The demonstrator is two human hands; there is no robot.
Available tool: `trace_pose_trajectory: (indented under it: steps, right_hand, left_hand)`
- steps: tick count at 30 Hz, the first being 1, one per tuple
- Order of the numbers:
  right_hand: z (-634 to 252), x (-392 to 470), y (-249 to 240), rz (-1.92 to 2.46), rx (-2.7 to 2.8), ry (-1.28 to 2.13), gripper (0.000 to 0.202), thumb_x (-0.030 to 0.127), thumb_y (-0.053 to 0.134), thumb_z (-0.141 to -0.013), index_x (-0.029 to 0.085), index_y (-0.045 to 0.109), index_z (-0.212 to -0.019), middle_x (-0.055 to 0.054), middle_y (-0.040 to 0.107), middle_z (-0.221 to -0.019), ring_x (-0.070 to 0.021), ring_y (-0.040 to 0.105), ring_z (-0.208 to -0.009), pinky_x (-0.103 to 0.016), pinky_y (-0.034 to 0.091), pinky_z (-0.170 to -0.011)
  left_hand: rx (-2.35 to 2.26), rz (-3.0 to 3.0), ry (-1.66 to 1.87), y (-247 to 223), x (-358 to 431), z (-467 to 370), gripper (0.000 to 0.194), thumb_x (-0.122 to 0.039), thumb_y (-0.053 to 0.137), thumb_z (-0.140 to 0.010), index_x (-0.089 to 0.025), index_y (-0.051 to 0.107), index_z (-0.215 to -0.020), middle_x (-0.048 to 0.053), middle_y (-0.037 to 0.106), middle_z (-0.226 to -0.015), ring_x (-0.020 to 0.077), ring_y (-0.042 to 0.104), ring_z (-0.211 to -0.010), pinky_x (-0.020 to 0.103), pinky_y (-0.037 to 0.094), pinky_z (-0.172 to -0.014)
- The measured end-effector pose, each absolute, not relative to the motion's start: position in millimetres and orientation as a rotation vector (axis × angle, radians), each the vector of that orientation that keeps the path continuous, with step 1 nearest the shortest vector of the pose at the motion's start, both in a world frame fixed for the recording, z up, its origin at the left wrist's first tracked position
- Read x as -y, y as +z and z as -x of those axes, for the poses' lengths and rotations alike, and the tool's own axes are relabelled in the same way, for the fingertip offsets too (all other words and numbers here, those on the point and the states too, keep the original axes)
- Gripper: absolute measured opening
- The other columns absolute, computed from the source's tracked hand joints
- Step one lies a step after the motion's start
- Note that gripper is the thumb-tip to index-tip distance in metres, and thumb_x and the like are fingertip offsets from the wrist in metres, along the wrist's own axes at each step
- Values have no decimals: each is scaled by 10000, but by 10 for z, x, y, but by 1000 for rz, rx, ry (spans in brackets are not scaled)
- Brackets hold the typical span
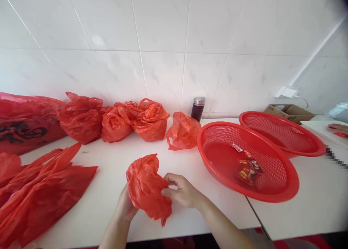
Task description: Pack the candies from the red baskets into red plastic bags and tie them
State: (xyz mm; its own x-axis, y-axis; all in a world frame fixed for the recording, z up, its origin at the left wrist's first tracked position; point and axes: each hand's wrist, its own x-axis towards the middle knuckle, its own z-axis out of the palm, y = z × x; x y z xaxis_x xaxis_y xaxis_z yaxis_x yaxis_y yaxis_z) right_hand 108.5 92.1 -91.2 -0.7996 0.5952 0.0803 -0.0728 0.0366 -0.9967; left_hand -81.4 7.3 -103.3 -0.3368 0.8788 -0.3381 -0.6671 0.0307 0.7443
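A crumpled red plastic bag point(148, 189) is held above the white table, between my two hands. My left hand point(128, 205) supports it from the left and below, its fingers mostly hidden behind the plastic. On the bag's right edge, my right hand point(182, 191) pinches the plastic between thumb and fingers. To the right, a red perforated basket point(217, 169) holds several small wrapped packets point(248, 171). Behind the held bag, another loose red bag point(183, 131) stands on the table beside the basket.
Several filled red bags point(81, 118) line the tiled wall. Flat red bags point(49, 194) lie at the left on the table point(100, 205). A dark bottle point(198, 109), a second red basket point(285, 133) and a cardboard box point(290, 113) stand at the back. Another person's hand point(338, 128) shows far right.
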Motion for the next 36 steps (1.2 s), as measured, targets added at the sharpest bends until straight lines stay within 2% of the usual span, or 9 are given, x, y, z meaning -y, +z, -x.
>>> trace_pose_trajectory:
  steps: [3, 7, 11, 15, 19, 24, 28, 31, 36]
  right_hand:
    - [-1143, -915, -850, 576, 1550, 1925, 265, 440, 606, -856, 186, 539, -818, 42, 558, -688, -76, 509, -571, -202, 373, -533]
    - [-1253, -959, -680, 573, 1309, 1883, 323, 454, 547, -895, 196, 468, -716, 80, 455, -483, -69, 435, -413, -210, 349, -476]
    - [-1258, -977, -548, 542, 1072, 1853, 376, 476, 549, -884, 196, 461, -650, 93, 361, -418, -73, 404, -395, -233, 399, -526]
    - [-1173, -903, -450, 578, 1084, 1778, 356, 472, 547, -885, 191, 517, -669, 35, 515, -543, -88, 480, -497, -239, 418, -565]
    - [-1014, -759, -370, 585, 1256, 1844, 371, 515, 536, -871, 197, 527, -680, 15, 542, -575, -114, 514, -538, -258, 433, -572]
    - [-952, -712, -343, 588, 1375, 1770, 379, 580, 352, -921, 234, 505, -937, -23, 611, -795, -156, 586, -690, -298, 471, -658]
    - [-1022, -717, -402, 756, 1673, 1420, 309, 532, 385, -933, 248, 481, -1005, -29, 604, -923, -166, 573, -817, -325, 458, -773]
    - [-1045, -711, -501, 785, 1995, 1185, 259, 463, 415, -943, 256, 516, -1061, -35, 608, -1024, -183, 569, -937, -353, 440, -859]
    - [-1160, -921, -727, 1087, 2263, 745, 640, 526, 619, -795, 197, 463, -1321, -164, 503, -1273, -332, 456, -1204, -487, 390, -964]
  left_hand:
    - [-1115, -297, 1711, -958, -74, 983, 298, -316, 813, -609, -171, 695, -842, 18, 680, -665, 205, 673, -674, 267, 541, -604]
    - [-1293, -333, 1828, -1018, -67, 1306, 373, -327, 840, -559, -169, 652, -841, -3, 658, -730, 142, 630, -631, 221, 503, -565]
    - [-1507, -323, 1912, -1170, -58, 1382, 385, -388, 785, -622, -193, 620, -910, -11, 622, -802, 116, 578, -663, 221, 469, -600]
    - [-1979, -673, 2126, -1055, 32, 947, 371, -393, 693, -732, -227, 571, -1041, 34, 581, -1043, 191, 563, -934, 349, 446, -874]
    - [-1846, -1012, 2030, -771, 28, 393, 536, -231, 822, -578, -252, 594, -1063, 60, 560, -1156, 256, 503, -1114, 357, 362, -1009]
    - [-1309, -620, 1773, -686, -106, 358, 189, -244, 730, -724, -183, 657, -888, 50, 674, -915, 226, 628, -927, 273, 484, -778]
    - [-910, -193, 1685, -713, -69, 445, 84, -206, 613, -823, -164, 661, -878, 38, 718, -880, 169, 676, -758, 254, 535, -692]
    - [-797, 56, 1613, -712, 15, 435, 194, -130, 489, -858, -142, 654, -757, 31, 708, -715, 139, 661, -606, 241, 554, -618]
    - [-774, 227, 1609, -826, 198, 683, 208, -160, 450, -902, -148, 618, -779, 20, 690, -655, 109, 631, -513, 185, 510, -461]
